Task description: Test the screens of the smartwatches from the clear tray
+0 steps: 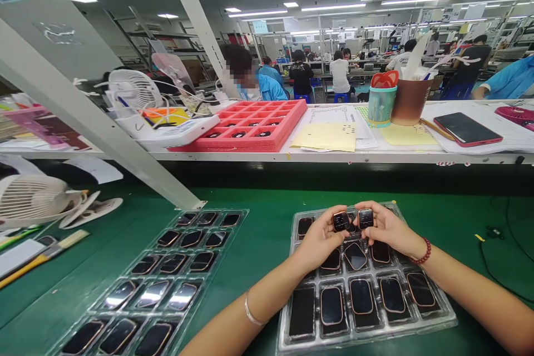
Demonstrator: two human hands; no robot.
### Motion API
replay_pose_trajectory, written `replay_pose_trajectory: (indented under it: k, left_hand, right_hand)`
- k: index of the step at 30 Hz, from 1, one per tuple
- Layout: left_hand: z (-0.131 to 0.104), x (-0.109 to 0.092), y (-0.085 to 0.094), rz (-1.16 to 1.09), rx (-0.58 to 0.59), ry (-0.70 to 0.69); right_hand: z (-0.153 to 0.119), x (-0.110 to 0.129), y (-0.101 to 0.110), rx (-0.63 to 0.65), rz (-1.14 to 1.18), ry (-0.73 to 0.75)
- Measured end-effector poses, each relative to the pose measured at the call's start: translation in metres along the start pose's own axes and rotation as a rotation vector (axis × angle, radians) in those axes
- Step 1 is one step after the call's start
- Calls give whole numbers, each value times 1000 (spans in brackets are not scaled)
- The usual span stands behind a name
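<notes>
My left hand (pixel 323 238) grips a smartwatch body (pixel 341 221) with a dark face and a gold-coloured rim, held between thumb and fingers. A second, similar smartwatch body (pixel 365 218) is pinched in my right hand (pixel 387 229), close beside the first. Both are held above the far part of a clear plastic tray (pixel 283 339), whose pockets hold several more watch bodies, such as a watch (pixel 331 306) in the near row. To the left lies another clear tray (pixel 227 256) with several watches, among them a watch (pixel 119 336) at its near end.
A white shelf (pixel 258 157) crosses behind the green bench, carrying a red foam tray (pixel 287 128), papers, a brown cup (pixel 411 101), a teal cup (pixel 381 105) and a phone (pixel 467 127). A slanted metal post (pixel 125 139) and a fan (pixel 33 197) stand left. Cables (pixel 496 275) lie right.
</notes>
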State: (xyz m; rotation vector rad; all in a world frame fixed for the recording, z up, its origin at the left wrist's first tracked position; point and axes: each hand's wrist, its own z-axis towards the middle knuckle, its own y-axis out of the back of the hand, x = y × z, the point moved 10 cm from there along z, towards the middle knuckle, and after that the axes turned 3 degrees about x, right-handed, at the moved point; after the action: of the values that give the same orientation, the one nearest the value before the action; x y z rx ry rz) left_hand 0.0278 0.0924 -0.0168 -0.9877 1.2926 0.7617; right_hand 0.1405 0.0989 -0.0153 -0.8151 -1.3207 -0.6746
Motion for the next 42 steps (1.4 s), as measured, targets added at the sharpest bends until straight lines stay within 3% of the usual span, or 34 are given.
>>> replay_pose_trajectory:
  k: [5, 20, 42]
  left_hand:
    - [0, 2, -1, 40, 33, -19]
    - [-2, 1, -3, 68, 49, -12]
    - [-3, -3, -4, 46, 19, -4]
  right_hand:
    - [-1, 3, 1, -31, -157, 35]
    - [-4, 13, -2, -28, -274, 123]
    - [-5, 14, -3, -35, -414, 120]
